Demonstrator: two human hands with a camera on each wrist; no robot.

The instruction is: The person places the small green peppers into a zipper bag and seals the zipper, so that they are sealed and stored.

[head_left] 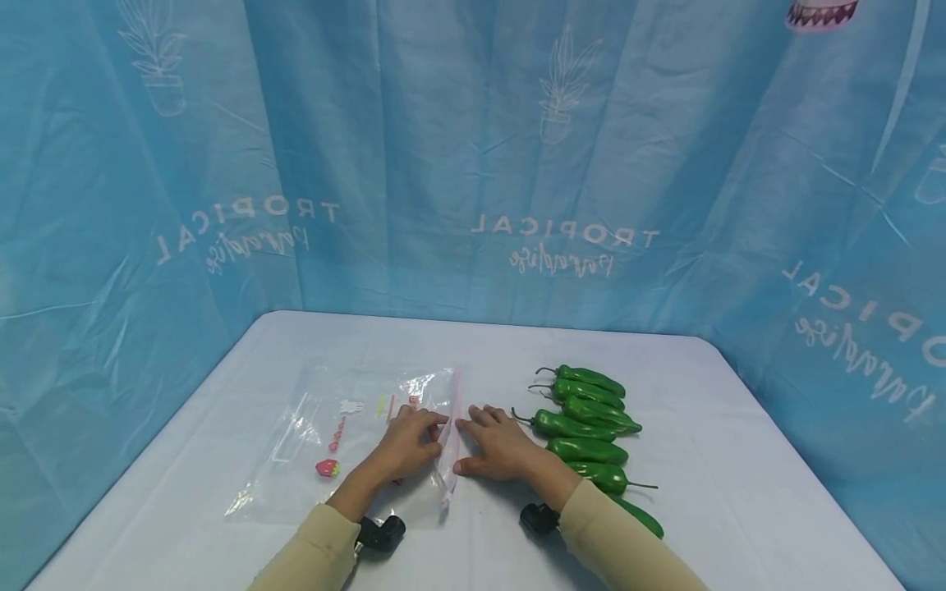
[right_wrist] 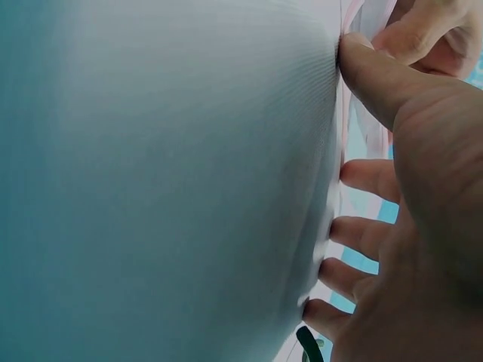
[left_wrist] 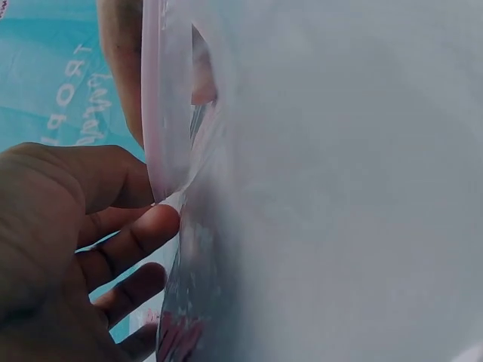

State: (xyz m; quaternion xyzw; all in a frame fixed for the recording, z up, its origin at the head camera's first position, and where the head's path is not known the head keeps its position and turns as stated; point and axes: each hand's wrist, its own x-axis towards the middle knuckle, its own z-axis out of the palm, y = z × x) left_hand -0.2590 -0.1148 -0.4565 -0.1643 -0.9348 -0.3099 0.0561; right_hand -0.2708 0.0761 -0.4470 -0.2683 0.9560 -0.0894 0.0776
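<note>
Both hands [head_left: 410, 443] [head_left: 497, 446] differ, left pinching the bag [head_left: 355, 439], right spread; only the head view shows whole peppers [head_left: 587, 450].

Left grip [left_wrist: 56, 219] on the pink-edged clear bag [left_wrist: 172, 75], white tabletop [left_wrist: 355, 188] alongside.

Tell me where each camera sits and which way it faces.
Head: on the person's head, facing forward and down at a clear bag, green peppers and blue curtain; left hand, right hand and sleeves show.
Left wrist: on that wrist, facing the bag's pink edge; left hand large, seemingly some right hand behind.
Right wrist: on that wrist, facing the white table; right hand large, left partly.
The wrist views share that edge.
</note>
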